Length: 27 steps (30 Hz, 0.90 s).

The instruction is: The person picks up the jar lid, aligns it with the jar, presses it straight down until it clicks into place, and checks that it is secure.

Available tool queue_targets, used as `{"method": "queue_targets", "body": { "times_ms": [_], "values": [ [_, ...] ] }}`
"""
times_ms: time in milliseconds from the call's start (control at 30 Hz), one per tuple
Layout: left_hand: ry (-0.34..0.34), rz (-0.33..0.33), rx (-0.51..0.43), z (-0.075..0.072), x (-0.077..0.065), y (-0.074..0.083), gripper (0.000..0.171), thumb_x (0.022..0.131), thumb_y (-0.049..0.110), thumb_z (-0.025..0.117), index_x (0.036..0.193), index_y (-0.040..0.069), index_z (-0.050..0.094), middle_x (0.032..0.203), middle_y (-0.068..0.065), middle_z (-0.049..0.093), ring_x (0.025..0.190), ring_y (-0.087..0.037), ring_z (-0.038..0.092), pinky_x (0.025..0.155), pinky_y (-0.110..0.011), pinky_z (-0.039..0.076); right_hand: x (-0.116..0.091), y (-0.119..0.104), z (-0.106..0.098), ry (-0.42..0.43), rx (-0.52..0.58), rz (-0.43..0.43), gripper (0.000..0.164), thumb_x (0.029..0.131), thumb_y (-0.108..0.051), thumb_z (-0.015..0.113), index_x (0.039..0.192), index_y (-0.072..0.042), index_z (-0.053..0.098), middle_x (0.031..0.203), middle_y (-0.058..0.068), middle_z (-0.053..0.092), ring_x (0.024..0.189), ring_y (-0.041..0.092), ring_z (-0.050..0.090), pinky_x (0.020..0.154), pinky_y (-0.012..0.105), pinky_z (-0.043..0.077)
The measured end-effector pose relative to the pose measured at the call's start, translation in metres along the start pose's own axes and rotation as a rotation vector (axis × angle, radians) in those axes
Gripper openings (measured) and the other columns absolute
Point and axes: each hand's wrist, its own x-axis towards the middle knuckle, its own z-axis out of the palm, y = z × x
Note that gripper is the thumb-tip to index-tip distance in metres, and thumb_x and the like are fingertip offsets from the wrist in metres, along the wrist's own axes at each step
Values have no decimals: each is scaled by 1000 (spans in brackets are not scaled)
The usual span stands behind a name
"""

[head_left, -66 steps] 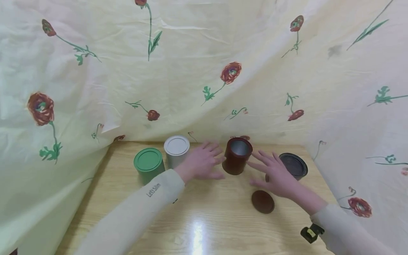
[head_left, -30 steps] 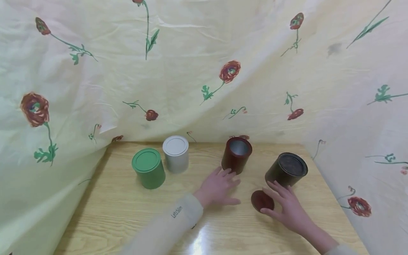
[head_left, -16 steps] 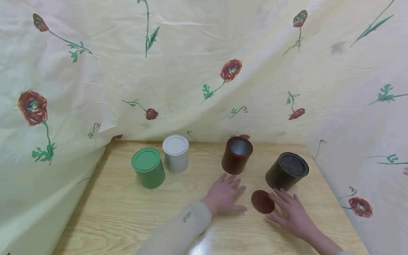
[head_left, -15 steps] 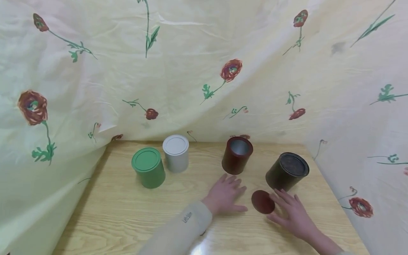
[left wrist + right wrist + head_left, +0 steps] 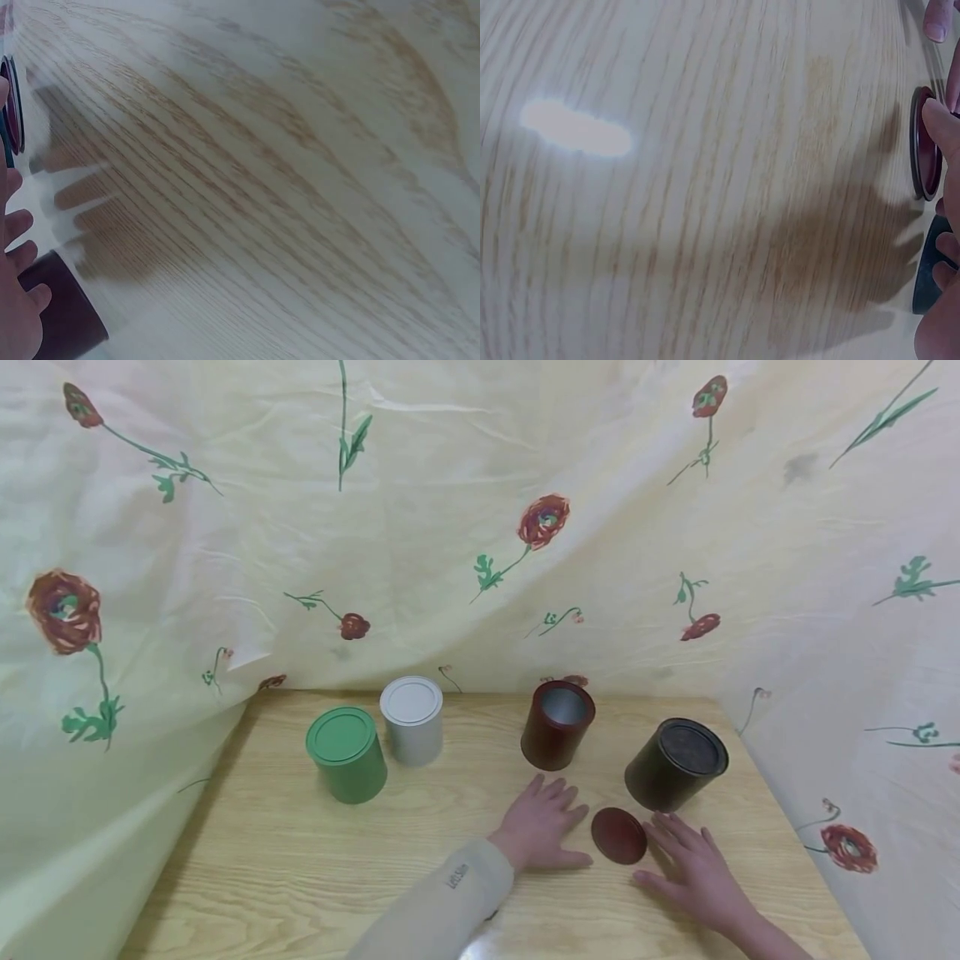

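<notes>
A round dark red lid [image 5: 618, 836] lies flat on the wooden table between the two hands. My left hand [image 5: 543, 828], fingers spread, is left of the lid and in front of the dark red tin [image 5: 553, 739], whose top is uncovered. On the lid's other side is my right hand [image 5: 699, 878], fingers apart, close to the lid's edge and in front of the black tin [image 5: 673, 768]. Neither hand holds anything. In the right wrist view the lid [image 5: 928, 150] shows a raised rim, partly covered by the thumb. Whether a fingertip touches it I cannot tell.
A green tin [image 5: 347, 756] and a white tin [image 5: 413, 722], both with lids on, stand at the back left of the table [image 5: 300, 877]. A flowered cloth [image 5: 420, 552] hangs behind and along both sides.
Both hands have come down from beside the dark red tin towards the front. The left has also moved right, so the lid now lies between them. Tins and lid have stayed put.
</notes>
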Motion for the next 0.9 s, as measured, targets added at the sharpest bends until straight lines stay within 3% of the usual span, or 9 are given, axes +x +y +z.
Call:
{"method": "queue_targets", "body": {
  "times_ms": [567,900],
  "values": [
    [-18,-8,9,5,10,7,82,93,89,42,160,42,49,169,10,41,161,-18,28,132,-46,22,0,6,5,-2,19,9,72,74,-34,97,133,-1,72,145,31,59,132,62,50,105,88,29],
    [7,-6,41,6,13,9,81,92,90,42,158,44,51,166,10,44,160,-17,31,131,-45,25,0,8,9,10,33,9,69,74,-32,97,132,-3,73,146,30,59,132,63,49,106,89,27]
  ]
}}
